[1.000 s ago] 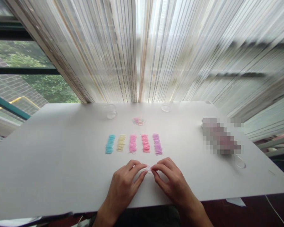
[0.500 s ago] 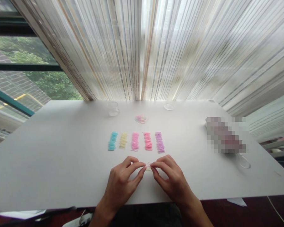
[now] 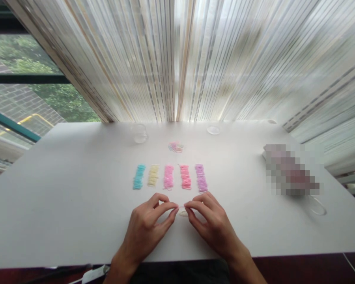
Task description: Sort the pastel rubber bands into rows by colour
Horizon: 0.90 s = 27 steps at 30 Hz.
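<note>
Between the pinched fingertips of my left hand (image 3: 152,219) and my right hand (image 3: 208,217), a thin pink elastic band (image 3: 181,207) is drawn out in a short line. Both hands are closed on it, just above the table. Under the fingertips lies a pale cream loop or small chain of bands (image 3: 183,213), partly covered by the right fingers. Beyond my hands, small bands lie in rows: blue (image 3: 139,176), pale yellow (image 3: 153,176), pink (image 3: 168,176), coral pink (image 3: 185,176) and purple (image 3: 201,177). A loose mixed heap of bands (image 3: 176,147) sits farther back.
A clear round container (image 3: 140,134) stands at the back left of the white table (image 3: 62,197); a clear lid (image 3: 213,130) lies at the back right. On the right rests a blurred-out pinkish object (image 3: 291,169) with a white loop strap (image 3: 318,206). Striped curtains (image 3: 177,59) hang behind.
My fingertips have moved slightly apart, and the pink band between them has gone from a small loop to a straighter line. The camera view has shifted a little.
</note>
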Tool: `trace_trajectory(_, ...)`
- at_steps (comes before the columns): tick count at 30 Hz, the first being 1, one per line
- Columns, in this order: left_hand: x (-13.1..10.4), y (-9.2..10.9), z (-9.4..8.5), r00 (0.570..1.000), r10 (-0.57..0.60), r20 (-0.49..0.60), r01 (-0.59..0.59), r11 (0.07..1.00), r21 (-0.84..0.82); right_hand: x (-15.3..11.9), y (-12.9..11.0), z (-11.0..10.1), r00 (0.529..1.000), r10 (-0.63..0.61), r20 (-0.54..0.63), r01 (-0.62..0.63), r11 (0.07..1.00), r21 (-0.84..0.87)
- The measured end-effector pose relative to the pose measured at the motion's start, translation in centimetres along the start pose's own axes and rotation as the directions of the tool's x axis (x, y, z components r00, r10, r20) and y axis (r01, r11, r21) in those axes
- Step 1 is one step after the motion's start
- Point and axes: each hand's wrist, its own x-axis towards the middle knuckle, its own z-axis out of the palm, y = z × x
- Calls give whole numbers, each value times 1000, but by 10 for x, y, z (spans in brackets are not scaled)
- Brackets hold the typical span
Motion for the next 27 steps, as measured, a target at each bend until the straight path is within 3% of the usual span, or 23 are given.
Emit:
trace_trajectory(12,7,-36,-5,994,-96,-54,106,962,252,-5,9,0,989,123,77,-119,991,-55)
trace_trajectory(23,11,-34,0,990,-123,-66,138,936,325,-5,5,0,988,121,99,-116,992,-51)
trace_trajectory(27,10,-31,0,996,-79,-35,86,950,300,-5,5,0,987,126,96,-121,991,-55)
